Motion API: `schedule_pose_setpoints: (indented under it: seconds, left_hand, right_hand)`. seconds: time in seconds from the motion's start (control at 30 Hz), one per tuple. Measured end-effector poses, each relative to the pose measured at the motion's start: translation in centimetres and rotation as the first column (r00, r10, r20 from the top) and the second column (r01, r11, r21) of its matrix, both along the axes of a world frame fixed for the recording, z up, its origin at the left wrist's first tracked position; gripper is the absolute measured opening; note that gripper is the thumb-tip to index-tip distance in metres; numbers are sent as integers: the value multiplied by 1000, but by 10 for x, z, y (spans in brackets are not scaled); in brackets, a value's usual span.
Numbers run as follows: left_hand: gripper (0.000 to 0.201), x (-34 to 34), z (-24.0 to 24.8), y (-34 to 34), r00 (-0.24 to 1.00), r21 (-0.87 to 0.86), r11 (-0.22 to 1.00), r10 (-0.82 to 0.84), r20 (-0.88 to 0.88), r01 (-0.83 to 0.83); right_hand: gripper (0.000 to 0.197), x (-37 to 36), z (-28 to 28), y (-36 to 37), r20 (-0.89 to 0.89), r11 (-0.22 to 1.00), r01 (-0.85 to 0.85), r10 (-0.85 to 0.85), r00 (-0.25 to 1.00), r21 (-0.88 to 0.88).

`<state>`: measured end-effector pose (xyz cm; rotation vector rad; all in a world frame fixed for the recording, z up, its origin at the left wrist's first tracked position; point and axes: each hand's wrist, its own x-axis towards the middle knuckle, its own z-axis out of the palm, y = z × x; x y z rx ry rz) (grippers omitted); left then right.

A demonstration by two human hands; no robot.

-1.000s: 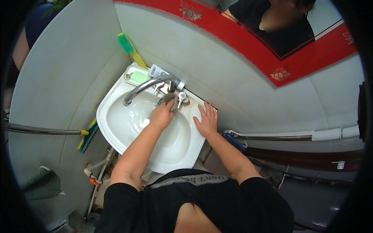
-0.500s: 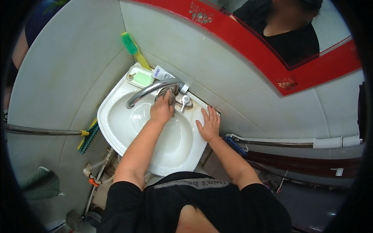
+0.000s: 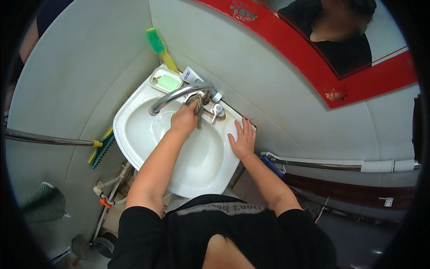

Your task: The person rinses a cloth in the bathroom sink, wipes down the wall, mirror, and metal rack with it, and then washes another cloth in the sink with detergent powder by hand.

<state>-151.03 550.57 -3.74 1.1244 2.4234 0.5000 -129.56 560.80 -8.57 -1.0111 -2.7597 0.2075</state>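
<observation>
My left hand (image 3: 183,120) is closed round a bunched grey-brown cloth (image 3: 199,115) and presses it at the base of the chrome faucet (image 3: 177,94). One end of the cloth hangs toward the basin. The faucet's curved spout reaches left over the white sink (image 3: 123,145). Just right of the cloth stands a small lever handle (image 3: 217,110). My right hand (image 3: 244,142) rests on the sink's right rim by the wall, fingers spread, holding nothing.
A soap dish with green soap (image 3: 168,82), a white tube (image 3: 191,76) and a green-bristled brush (image 3: 156,42) sit at the sink's back. A yellow-and-green squeegee-like head (image 3: 102,148) leans left. A red-framed mirror (image 3: 286,47) hangs above; pipes (image 3: 117,188) run below.
The whole view has shifted slightly. My left hand, with the cloth, has moved a little toward me and left relative to the faucet. My right hand stays on the rim.
</observation>
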Motion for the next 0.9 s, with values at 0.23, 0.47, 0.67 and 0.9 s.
schedule_pose_setpoints:
  seconds: [0.23,0.47,0.67,0.9]
  left_hand:
    - [56,-1,-9,13,1000,-24,1000,5,-26,-5]
    - [55,0,-14,17,996,-50,999,-12,-93,7]
    - [49,14,-24,-13,997,115,990,78,-11,-76]
    - [30,-18,-54,-30,886,634,622,267,379,-459]
  right_hand:
    - [55,-1,3,-5,-18,1000,-9,9,1000,-23]
    - [55,3,-3,-3,-53,999,-31,32,998,29]
    - [54,1,3,-1,-4,1000,-2,1,1000,-17]
    - [55,0,6,-1,-6,999,16,-17,1000,-42]
